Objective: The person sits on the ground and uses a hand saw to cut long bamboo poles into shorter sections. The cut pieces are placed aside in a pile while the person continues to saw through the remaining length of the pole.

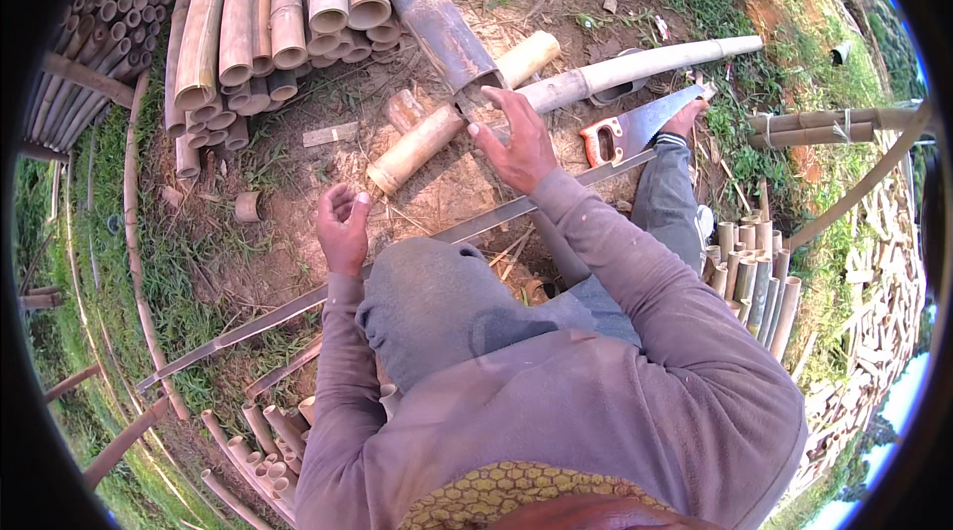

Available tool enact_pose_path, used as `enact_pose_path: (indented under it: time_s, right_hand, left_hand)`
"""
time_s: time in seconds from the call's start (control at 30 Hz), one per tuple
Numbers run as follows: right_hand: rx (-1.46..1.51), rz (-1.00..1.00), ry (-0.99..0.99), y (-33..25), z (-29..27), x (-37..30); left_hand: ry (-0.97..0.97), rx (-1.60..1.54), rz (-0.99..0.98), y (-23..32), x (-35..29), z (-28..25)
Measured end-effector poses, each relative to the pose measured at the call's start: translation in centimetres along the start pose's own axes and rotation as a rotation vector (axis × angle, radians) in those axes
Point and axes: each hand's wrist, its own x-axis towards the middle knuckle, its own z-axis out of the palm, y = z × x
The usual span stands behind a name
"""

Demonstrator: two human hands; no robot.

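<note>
My left hand (343, 230) hangs loosely curled just left of a short bamboo piece, its thumb apart and nothing visible in it. Over the far end of that bamboo piece (415, 150), my right hand (516, 141) has its fingers spread and holds nothing that I can see. Its fingertips are close to the open end of a dark tube (445, 32); whether they touch cannot be told. A longer bamboo pole (645, 68) runs off to the right from behind my right hand. To the right, a handsaw (640, 123) with an orange handle lies beside a foot.
Stacked bamboo tubes (288, 14) fill the back left. Cut bamboo pieces stand upright at the right (759, 277) and others cluster at the lower left (273, 456). A long thin bar (268, 322) crosses the ground before my knee (427, 307). Small offcuts (331, 135) lie about.
</note>
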Motion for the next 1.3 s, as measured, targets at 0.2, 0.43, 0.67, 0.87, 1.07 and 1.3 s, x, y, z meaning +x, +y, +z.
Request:
enact_pose_path:
  time_s: [0.2, 0.43, 0.67, 0.87, 1.07, 1.3]
  right_hand:
    - [-0.486, 0.409, 0.087, 6.4, -14.6, -18.9]
    - [-0.919, 0.691, 0.194, 9.1, -23.5, -27.4]
    - [-0.762, 0.74, 0.294, 11.5, -24.8, -28.8]
    - [-0.721, 0.709, 0.326, 12.1, -25.2, -29.2]
    - [-0.828, 0.651, 0.299, 12.1, -25.1, -28.6]
    - [-0.856, 0.606, 0.176, 11.7, -23.7, -28.8]
  left_hand:
    - [-0.6, 0.584, 0.734, 12.2, 6.9, 15.0]
    - [-1.008, 1.453, 0.745, 15.3, 10.2, 35.8]
    - [-0.977, 1.664, 0.397, 9.8, 9.4, 43.5]
    - [-0.864, 1.626, 0.391, 18.0, 11.0, 41.6]
    - [-0.688, 1.42, 0.665, 25.0, 10.5, 30.1]
    - [-0.499, 1.748, 0.486, 22.6, 8.5, -0.3]
